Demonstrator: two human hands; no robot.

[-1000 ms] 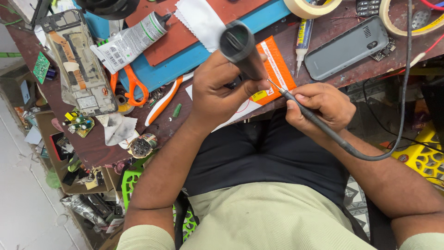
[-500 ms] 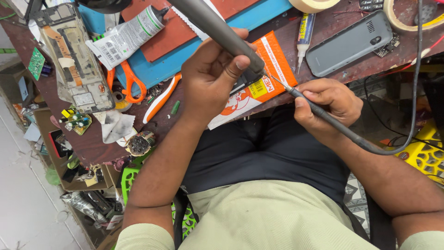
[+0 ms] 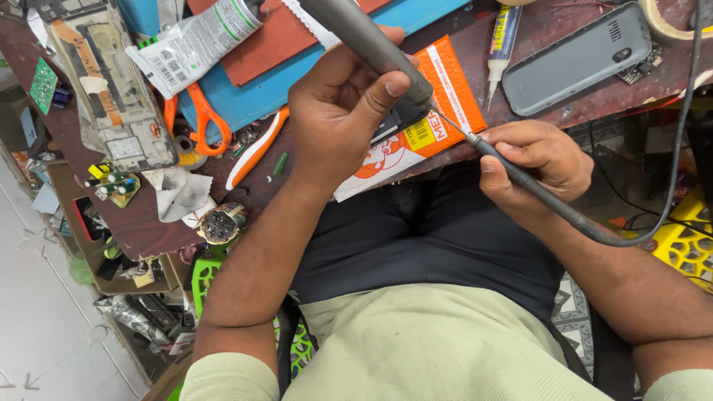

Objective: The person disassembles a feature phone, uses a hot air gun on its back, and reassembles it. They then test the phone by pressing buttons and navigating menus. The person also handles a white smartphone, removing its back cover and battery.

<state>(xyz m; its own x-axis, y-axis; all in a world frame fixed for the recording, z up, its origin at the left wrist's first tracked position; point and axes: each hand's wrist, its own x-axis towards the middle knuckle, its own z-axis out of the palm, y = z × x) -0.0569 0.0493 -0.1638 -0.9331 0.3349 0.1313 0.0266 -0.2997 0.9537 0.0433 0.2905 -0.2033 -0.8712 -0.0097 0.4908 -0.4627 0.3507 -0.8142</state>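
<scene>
An orange and white flat packet (image 3: 427, 119) is seen lying at the near edge of the workbench (image 3: 148, 223), partly under the left hand (image 3: 342, 111); a yellow label patch and a round printed figure are carried on its near end. A white pouch with a green stripe and small square code marks (image 3: 194, 46) is laid at the far left, overlapping a red mat (image 3: 260, 56) on a blue board (image 3: 282, 85). A slim yellow-labelled glue tube (image 3: 502, 41), nozzle pointing near, is placed right of the orange packet, and a grey keypad phone (image 3: 575, 59) lies back-up just right of it. Orange-handled scissors (image 3: 200, 119) rest left of centre.

The left hand is noted closed around a thick grey cylindrical tool (image 3: 364, 41), the fingers curled over it and the thumb pressed flat along its lower end, just above the orange packet. The tool's tip is hidden behind the thumb.

The right hand (image 3: 538, 160) is noted closed on a thin dark probe (image 3: 512, 171), pinched between thumb and bent forefinger, the other fingers folded in. Its metal point (image 3: 449, 122) is directed left and far, ending at the lower end of the grey tool. A dark cable (image 3: 683, 148) is seen running from the probe's rear, right and then far.
</scene>
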